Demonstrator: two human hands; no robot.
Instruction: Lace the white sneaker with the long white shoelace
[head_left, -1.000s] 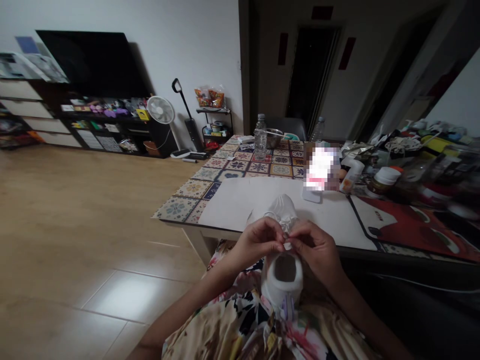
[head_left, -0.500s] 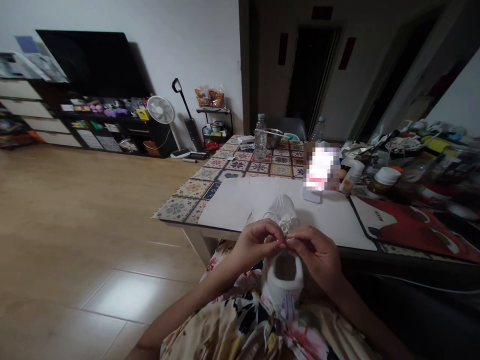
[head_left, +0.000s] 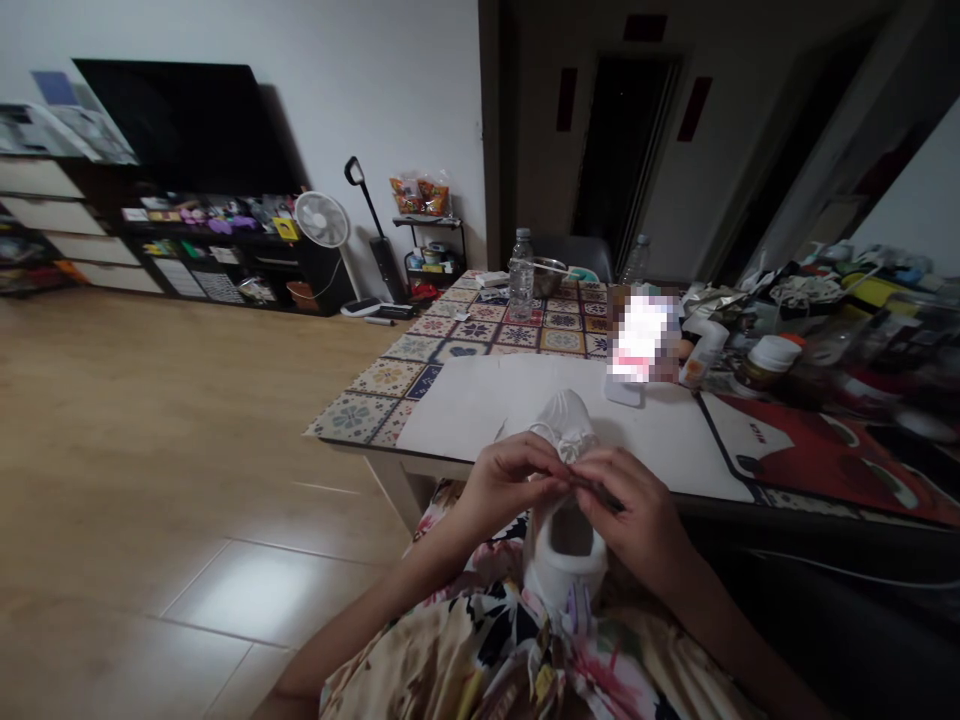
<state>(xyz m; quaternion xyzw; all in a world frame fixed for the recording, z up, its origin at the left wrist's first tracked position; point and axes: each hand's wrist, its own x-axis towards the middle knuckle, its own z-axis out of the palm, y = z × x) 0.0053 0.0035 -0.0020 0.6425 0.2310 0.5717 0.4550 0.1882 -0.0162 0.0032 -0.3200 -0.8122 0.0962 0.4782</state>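
A white sneaker point(head_left: 564, 555) rests on my lap, toe pointing away over the table's near edge. My left hand point(head_left: 504, 485) and my right hand point(head_left: 634, 505) meet above its tongue, fingers pinched together on the white laces point(head_left: 568, 447). The knot area between the fingertips is too small to make out. The shoe's opening and heel show below my hands, against a floral garment point(head_left: 480, 650).
A table point(head_left: 465, 400) with a white mat and patterned tiles stands in front. A water bottle point(head_left: 520, 273), a metal bowl, jars and clutter fill its far and right side. A wooden floor, a fan point(head_left: 321, 220) and a TV unit lie left.
My fingers have shifted slightly on the laces; the right hand has turned and moved a little over the shoe's opening. The shoe stays put.
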